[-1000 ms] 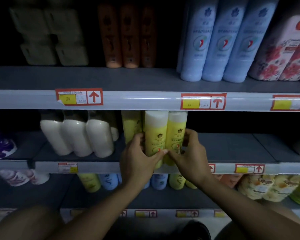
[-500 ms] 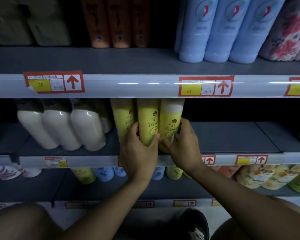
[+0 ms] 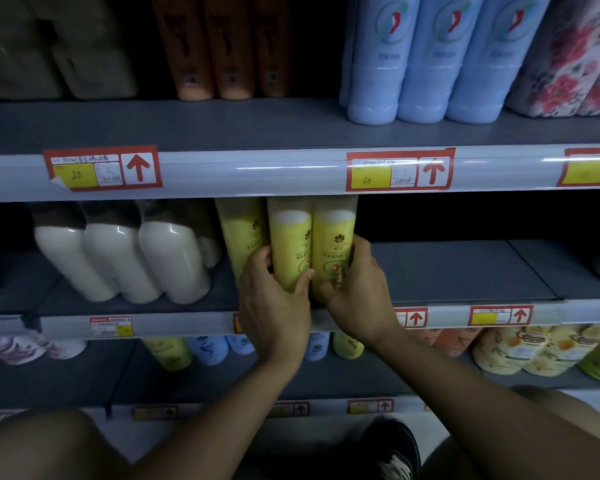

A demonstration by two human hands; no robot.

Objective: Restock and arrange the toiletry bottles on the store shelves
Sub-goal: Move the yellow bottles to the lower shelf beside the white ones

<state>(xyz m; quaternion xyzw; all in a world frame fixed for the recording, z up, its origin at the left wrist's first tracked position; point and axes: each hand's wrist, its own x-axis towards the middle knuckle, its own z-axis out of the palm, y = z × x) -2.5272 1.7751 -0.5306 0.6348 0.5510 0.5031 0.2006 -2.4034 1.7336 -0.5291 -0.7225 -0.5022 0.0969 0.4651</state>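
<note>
- While both hands work the middle shelf (image 3: pixel 465 271), two yellow bottles stand upright side by side at its front edge, touching each other, long axes vertical.
- left hand (image 3: pixel 274 303): fingers curled round the left side of the middle yellow bottle (image 3: pixel 289 251), thumb across its lower front. A real grip, not a flat push.
- right hand (image 3: pixel 357 292): fingers wrapped round the right side of the right yellow bottle (image 3: pixel 334 247), thumb on its lower front near the label.
- Each bottle sits directly ahead of its own hand, just above the shelf lip; thumbs nearly meet between them.
- Third yellow bottle (image 3: pixel 239 233) stands just left, set a little further back, close beside the left hand's knuckles; contact unclear.
- White bottles (image 3: pixel 174 265) further left, tilted by the lens; bare shelf to the right.
- Judgement: the next move is probably a straight push back or squaring of the pair, along the shelf's depth; bottles stay upright, each hand steering its own.
</note>
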